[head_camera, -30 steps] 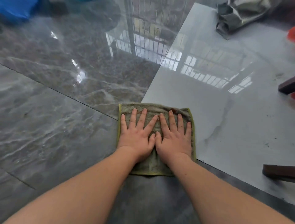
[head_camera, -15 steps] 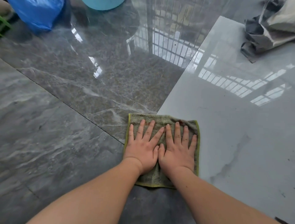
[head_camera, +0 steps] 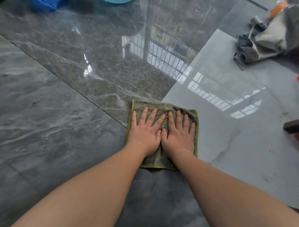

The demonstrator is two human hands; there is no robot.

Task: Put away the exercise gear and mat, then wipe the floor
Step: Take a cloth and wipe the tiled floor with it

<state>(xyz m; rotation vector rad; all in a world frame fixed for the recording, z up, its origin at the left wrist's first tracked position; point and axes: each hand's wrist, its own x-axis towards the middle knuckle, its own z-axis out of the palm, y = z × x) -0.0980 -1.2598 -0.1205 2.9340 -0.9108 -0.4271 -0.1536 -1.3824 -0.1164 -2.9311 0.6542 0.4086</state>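
A square olive-green cloth [head_camera: 161,106] with a yellow hem lies flat on the glossy floor [head_camera: 80,113], across the seam where dark marble tiles meet a pale grey tile [head_camera: 234,137]. My left hand [head_camera: 144,131] presses flat on the cloth's left half, fingers straight and spread. My right hand [head_camera: 178,132] presses flat on the right half beside it, thumbs touching. Both forearms reach in from the bottom of the view.
A crumpled grey and beige bag [head_camera: 265,40] sits at the upper right with something orange [head_camera: 277,8] behind it. A dark wooden piece [head_camera: 291,128] juts in at the right edge. Something blue [head_camera: 43,4] and a teal round object [head_camera: 117,1] lie at the top.
Both hands have kept pressing the cloth and pushed it forward along the tile seam. The view swung, bringing the bag closer in at the upper right.
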